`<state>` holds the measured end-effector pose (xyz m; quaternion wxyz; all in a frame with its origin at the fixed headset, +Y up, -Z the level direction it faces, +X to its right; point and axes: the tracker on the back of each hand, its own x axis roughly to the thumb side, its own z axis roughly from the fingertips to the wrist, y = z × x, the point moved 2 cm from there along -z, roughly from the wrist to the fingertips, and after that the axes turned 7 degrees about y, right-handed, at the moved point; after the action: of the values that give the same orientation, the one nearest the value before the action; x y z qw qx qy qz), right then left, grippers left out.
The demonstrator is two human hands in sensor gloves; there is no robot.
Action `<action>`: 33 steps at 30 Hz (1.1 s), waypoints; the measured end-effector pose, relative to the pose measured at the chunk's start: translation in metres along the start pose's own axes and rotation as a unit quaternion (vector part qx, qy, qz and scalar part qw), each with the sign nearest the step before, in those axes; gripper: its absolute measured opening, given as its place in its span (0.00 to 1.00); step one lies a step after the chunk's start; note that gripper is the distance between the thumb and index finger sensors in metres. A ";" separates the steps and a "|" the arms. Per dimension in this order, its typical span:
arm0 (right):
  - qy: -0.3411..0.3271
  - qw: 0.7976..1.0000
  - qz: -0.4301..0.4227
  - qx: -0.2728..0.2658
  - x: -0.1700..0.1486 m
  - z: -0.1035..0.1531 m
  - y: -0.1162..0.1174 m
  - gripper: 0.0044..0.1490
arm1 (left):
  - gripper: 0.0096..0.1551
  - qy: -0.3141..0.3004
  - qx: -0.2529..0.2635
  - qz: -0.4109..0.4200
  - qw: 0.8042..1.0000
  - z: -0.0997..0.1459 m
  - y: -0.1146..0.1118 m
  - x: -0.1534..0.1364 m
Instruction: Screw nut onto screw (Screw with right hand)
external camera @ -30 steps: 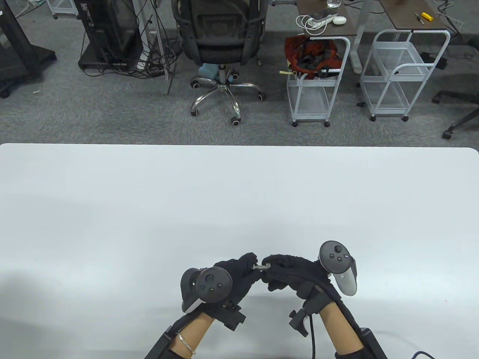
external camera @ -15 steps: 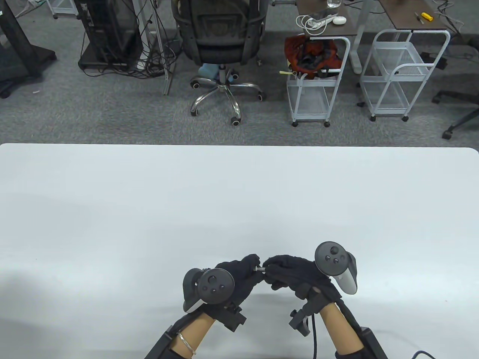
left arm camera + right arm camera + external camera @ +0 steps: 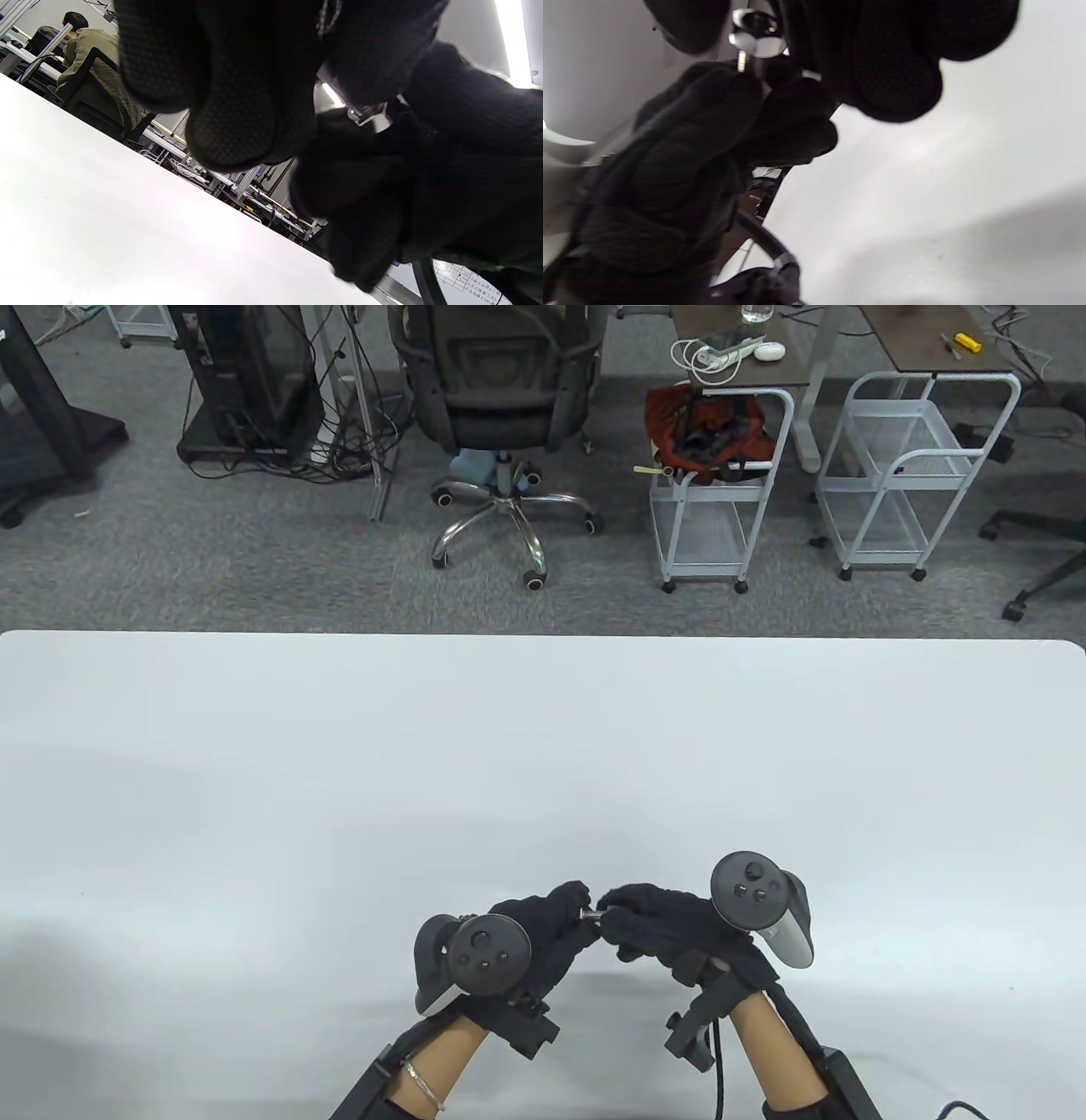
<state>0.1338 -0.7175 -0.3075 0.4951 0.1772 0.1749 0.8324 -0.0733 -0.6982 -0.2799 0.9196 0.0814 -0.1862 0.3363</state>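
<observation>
Table view shows the gloved left hand [image 3: 543,929] pinching a small, stiff steel screw [image 3: 587,913] while the right hand [image 3: 657,929] pinches its shiny, slippery hex nut [image 3: 756,40] — best gripped on its flats.

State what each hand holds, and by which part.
Left hand grips the screw with its end hidden in the fingers. Right hand pinches the nut by its sides.

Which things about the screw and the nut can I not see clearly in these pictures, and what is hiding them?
- Table view: the screw shows only as a tiny metal sliver; the left hand and right hand cover the rest.
- Right wrist view: the nut is blurred, its threads unreadable.
- Left wrist view: gloved fingers hide nearly everything; how far the nut is threaded cannot be told.
</observation>
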 end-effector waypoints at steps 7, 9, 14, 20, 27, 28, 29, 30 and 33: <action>0.019 0.999 0.024 -0.015 -0.001 0.001 -0.002 0.35 | 0.27 -0.001 -0.003 0.007 1.000 0.000 -0.001 0.000; 0.000 1.000 0.010 0.006 0.001 0.001 -0.001 0.38 | 0.27 0.002 0.003 0.007 1.000 0.000 0.000 -0.001; 0.007 0.999 0.046 -0.007 0.003 0.001 -0.001 0.30 | 0.28 0.009 0.009 0.018 1.000 -0.001 0.004 -0.004; -0.028 0.999 0.023 -0.015 0.008 0.001 0.000 0.34 | 0.27 0.006 0.001 0.024 1.000 -0.001 0.003 -0.002; -0.014 0.999 0.030 -0.017 0.006 0.005 -0.002 0.40 | 0.27 -0.001 -0.003 0.015 1.000 0.000 0.000 0.002; -0.027 0.999 0.019 -0.006 0.008 0.004 -0.002 0.38 | 0.27 -0.001 -0.003 0.015 1.000 0.000 0.000 0.001; -0.021 1.000 0.013 0.004 0.008 0.003 -0.001 0.35 | 0.27 -0.002 -0.003 0.016 1.000 0.000 0.000 0.001; -0.014 1.000 0.015 0.004 0.008 0.003 -0.002 0.34 | 0.27 -0.003 -0.005 0.017 1.000 0.000 0.000 0.002; 0.007 0.998 0.053 -0.041 0.006 0.005 -0.005 0.33 | 0.27 -0.006 -0.009 0.017 1.000 0.001 -0.002 0.003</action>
<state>0.1374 -0.7094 -0.3046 0.4561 0.1602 0.1349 0.8649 -0.0699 -0.6983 -0.2774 0.9134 0.0720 -0.1958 0.3496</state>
